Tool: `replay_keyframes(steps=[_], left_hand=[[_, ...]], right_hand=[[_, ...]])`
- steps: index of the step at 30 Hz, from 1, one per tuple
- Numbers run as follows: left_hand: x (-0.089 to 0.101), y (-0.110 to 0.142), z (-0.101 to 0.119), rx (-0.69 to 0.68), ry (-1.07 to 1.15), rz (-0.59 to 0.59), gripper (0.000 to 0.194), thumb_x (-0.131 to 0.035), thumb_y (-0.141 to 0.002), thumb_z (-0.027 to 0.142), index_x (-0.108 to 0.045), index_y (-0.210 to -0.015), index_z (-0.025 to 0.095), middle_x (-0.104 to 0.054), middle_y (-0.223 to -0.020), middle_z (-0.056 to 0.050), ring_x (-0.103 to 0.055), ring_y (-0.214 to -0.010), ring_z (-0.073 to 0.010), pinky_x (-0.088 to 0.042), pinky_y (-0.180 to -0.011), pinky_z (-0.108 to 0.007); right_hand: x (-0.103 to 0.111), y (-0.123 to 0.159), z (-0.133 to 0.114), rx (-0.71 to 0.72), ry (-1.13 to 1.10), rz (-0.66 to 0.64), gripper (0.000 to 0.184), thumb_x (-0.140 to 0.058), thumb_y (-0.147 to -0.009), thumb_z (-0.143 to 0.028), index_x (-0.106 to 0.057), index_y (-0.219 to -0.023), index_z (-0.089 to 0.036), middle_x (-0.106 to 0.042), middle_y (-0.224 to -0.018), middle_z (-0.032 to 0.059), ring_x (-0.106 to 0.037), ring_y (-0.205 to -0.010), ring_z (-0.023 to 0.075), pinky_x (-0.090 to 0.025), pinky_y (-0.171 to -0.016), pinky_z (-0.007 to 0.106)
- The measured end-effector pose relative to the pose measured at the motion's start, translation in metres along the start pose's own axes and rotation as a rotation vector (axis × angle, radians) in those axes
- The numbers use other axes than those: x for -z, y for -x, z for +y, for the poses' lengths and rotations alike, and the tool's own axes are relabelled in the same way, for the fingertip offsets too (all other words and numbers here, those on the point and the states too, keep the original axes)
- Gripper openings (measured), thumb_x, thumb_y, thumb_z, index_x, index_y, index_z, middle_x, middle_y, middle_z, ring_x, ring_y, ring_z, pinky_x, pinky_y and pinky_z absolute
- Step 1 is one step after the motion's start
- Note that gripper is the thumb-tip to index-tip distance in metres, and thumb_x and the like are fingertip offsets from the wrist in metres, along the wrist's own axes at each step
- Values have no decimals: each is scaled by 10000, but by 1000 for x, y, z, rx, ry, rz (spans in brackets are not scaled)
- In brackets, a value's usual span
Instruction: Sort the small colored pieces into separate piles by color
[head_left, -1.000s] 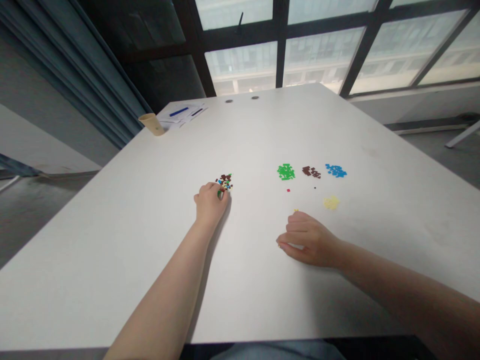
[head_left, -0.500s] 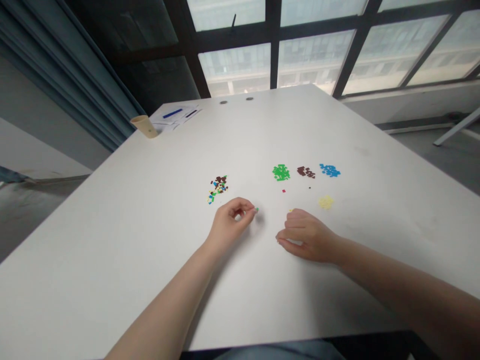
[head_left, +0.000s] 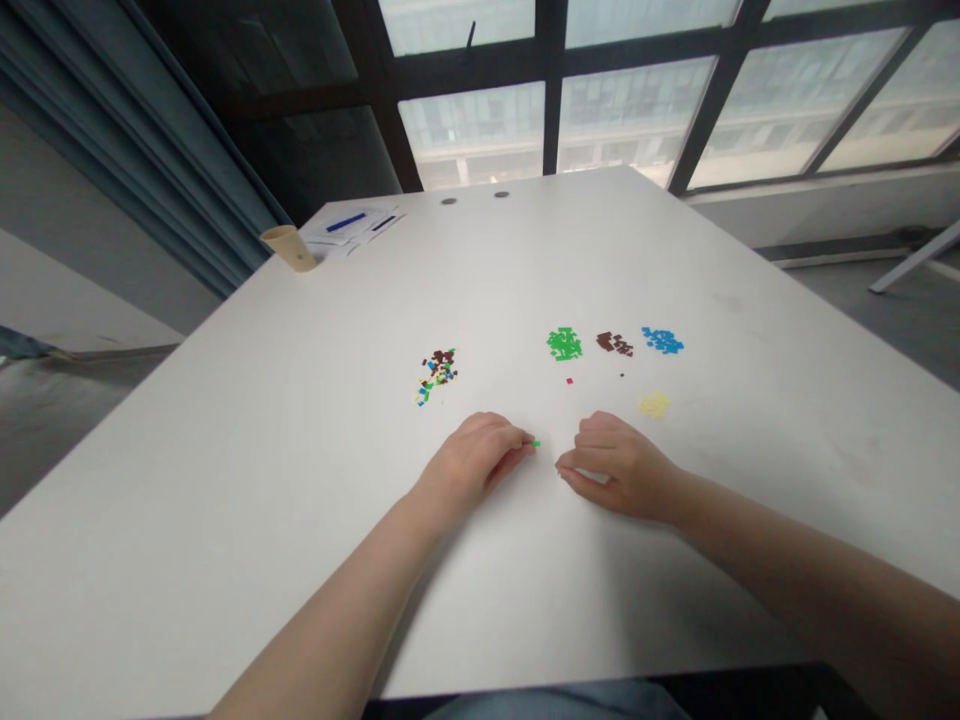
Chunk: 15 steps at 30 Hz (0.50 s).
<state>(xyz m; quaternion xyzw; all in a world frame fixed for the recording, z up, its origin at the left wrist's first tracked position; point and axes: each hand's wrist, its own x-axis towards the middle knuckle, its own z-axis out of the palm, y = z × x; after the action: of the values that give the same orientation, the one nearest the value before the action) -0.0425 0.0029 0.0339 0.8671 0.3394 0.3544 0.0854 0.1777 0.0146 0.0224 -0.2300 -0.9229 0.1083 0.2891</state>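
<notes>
My left hand (head_left: 480,460) pinches a small green piece (head_left: 536,443) at its fingertips, just above the white table. A short gap to the right, my right hand (head_left: 619,468) rests near the tabletop with thumb and forefinger pressed together; what they hold, if anything, is too small to make out. Beyond the left hand lies a mixed pile (head_left: 439,373) of brown, green, yellow and blue pieces. Past the right hand are a green pile (head_left: 564,343), a brown pile (head_left: 615,343), a blue pile (head_left: 663,341) and a pale yellow pile (head_left: 655,405).
A single red piece (head_left: 570,381) and a tiny dark piece (head_left: 622,375) lie in front of the sorted piles. At the table's far left stand a beige cup (head_left: 291,249) and papers with a blue pen (head_left: 346,222). Windows line the back.
My left hand has moved right and nearer to me with the green piece, closing in on my right hand. The right hand has barely moved.
</notes>
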Motion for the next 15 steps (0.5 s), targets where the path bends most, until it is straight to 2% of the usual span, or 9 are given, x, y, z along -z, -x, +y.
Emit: replay_keyframes(steps=[8,15], left_hand=[[-2,0,1,-31,16,-23,145,-534,-794,170,-511,-934,202,-621,-761,-4,-572,-750,-108,-464,-692,-244],[-4,0,3,-54,61,-65,131,-519,-802,173,-487,-926,200,-622,-781,-16,-570,-765,-120,-471,-706,-268]], right_hand=[[0,-1,-1,-24,38,63,136,-478,-823,-201,-593,-753,-180,-481,-562,-9,-418,-598,127,-322,-640,283],[0,-4,-6,-70,-17,241,134,-546,-791,-238,-610,-891,-177,-514,-579,-9,-439,-588,122,-349,-609,279]])
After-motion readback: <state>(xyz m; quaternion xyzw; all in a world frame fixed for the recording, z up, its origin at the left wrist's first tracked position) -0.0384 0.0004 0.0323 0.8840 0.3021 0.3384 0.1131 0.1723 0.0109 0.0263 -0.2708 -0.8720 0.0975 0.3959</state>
